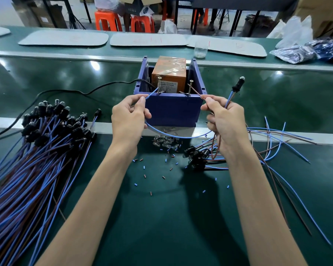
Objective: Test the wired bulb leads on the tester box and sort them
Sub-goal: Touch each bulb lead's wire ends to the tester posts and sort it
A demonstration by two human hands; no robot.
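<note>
— Two wire ends are pinched: the blue wire (151,93) by the left hand (130,116), the brown wire (197,93) by the right hand (226,120).
— Where are they pointed?
— Away and up, at the two screws (159,85) on the tester box (171,110) just behind. The bulb (239,82) is held up at the right.

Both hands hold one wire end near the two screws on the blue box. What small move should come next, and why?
Probably press both ends onto the screws together. The left hand has the blue wire at the left screw, the right hand has the brown wire near the right screw, and the bulb looks unlit.
</note>
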